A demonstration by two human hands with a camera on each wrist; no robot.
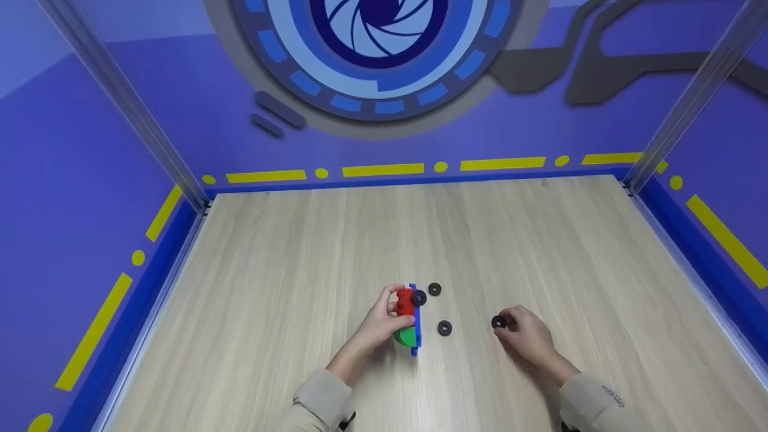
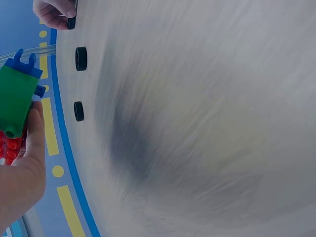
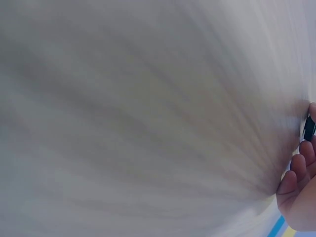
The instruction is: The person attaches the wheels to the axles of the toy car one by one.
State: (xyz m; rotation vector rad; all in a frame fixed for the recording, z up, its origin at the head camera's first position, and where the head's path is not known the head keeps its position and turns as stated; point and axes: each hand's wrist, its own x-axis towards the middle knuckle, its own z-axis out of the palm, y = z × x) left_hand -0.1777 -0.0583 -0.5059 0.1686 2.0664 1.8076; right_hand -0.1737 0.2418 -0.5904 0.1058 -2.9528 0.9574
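Observation:
My left hand [image 1: 377,324] grips a toy block car [image 1: 407,337] with a blue base, red studded bricks and a green rounded block. The car is tipped on its side, and one black wheel [image 1: 419,297] sits on its base. In the left wrist view, the green block [image 2: 17,96] and a blue forked end show beside my fingers. Further right, my right hand [image 1: 531,337] pinches a loose black wheel [image 1: 498,322] at the tabletop. That wheel [image 3: 309,129] is partly cut off in the right wrist view.
Two more black wheels, a far one [image 1: 434,289] and a near one [image 1: 444,328], lie flat between the hands on the wood-grain table [image 1: 300,252]. Blue-purple panels [image 1: 180,108] with yellow marks wall the table in at the back and sides.

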